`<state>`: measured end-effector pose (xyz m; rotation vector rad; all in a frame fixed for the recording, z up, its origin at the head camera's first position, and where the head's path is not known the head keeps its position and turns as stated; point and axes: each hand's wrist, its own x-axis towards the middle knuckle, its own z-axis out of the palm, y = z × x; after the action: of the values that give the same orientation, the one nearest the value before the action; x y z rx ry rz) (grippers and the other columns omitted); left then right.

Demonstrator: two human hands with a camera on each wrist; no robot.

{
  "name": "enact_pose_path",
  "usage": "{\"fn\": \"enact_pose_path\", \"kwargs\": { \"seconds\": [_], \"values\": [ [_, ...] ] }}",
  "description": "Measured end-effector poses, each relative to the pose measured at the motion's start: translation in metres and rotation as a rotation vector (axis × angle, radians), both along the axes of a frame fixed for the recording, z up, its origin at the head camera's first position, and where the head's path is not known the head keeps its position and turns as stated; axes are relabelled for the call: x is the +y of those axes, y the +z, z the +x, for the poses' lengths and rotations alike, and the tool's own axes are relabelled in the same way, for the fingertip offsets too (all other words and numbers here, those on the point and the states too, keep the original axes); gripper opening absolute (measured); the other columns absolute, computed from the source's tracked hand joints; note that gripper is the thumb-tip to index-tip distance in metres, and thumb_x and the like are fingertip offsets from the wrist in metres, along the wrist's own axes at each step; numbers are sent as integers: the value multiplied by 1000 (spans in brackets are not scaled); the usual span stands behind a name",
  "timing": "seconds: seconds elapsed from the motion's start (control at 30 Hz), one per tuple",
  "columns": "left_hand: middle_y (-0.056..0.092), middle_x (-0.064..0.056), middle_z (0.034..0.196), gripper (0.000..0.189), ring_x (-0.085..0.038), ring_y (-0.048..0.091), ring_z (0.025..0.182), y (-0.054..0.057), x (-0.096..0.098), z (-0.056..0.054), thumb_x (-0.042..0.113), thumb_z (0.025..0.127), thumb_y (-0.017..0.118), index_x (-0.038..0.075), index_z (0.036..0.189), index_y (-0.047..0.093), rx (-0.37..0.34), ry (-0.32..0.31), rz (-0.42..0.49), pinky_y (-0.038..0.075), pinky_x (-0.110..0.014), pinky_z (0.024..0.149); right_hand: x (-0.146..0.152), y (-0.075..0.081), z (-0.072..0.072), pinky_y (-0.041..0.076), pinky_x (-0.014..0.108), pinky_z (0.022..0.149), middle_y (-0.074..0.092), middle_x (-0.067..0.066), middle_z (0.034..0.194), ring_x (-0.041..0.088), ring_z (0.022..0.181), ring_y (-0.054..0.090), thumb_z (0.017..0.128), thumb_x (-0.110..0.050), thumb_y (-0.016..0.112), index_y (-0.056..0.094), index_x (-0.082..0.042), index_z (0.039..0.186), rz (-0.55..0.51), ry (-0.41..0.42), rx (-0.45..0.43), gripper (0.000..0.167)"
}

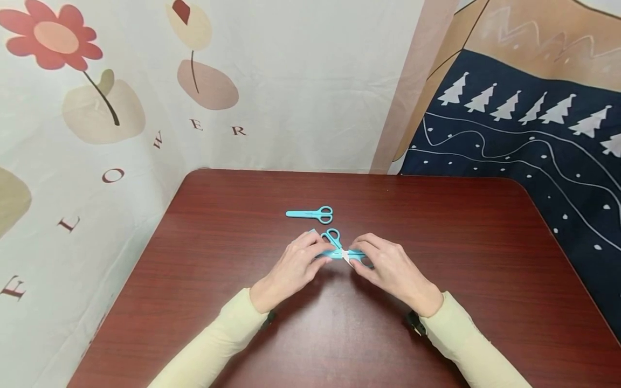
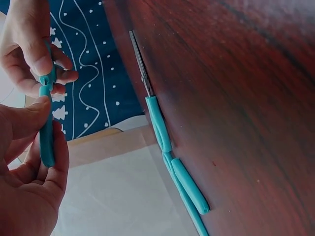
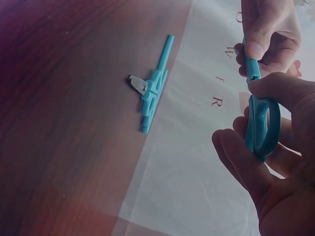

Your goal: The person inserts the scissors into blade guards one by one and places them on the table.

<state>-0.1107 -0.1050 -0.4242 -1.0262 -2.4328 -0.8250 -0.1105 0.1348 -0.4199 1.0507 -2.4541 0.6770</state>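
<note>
Between the two hands is a pair of light-blue scissors (image 3: 263,125), raised over the table. Its blades are covered by a light-blue sheath (image 2: 47,130). The left hand (image 1: 295,262) pinches the sheath between thumb and fingers. At the other end, the right hand (image 1: 390,265) grips the scissors by the looped handles. Under and behind them, unsheathed scissors (image 1: 333,237) lie spread on the table, a silver blade (image 3: 139,84) showing. A loose sheath (image 2: 189,187) lies close to these, partly hidden by the left hand in the head view.
Farther back on the brown table (image 1: 461,226) lie sheathed light-blue scissors (image 1: 310,214), handles to the right. A white flower-print cloth (image 1: 301,108) hangs behind the table, and a dark blue tree-print cloth (image 1: 514,140) hangs at the right.
</note>
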Motion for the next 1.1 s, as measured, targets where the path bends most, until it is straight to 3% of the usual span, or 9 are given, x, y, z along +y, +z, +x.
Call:
{"fn": "enact_pose_path", "kwargs": {
  "seconds": [1.1],
  "values": [
    [58,4,85,20,-9,53,81,-1,-1,-2,7,84,79,12,103,76,-13,-21,16,48,-20,72,-2,-1,-1,56,20,67,67,-3,97,4,75,64,82,-14,80,69,-11,100,-13,30,29,21]
  ]
}}
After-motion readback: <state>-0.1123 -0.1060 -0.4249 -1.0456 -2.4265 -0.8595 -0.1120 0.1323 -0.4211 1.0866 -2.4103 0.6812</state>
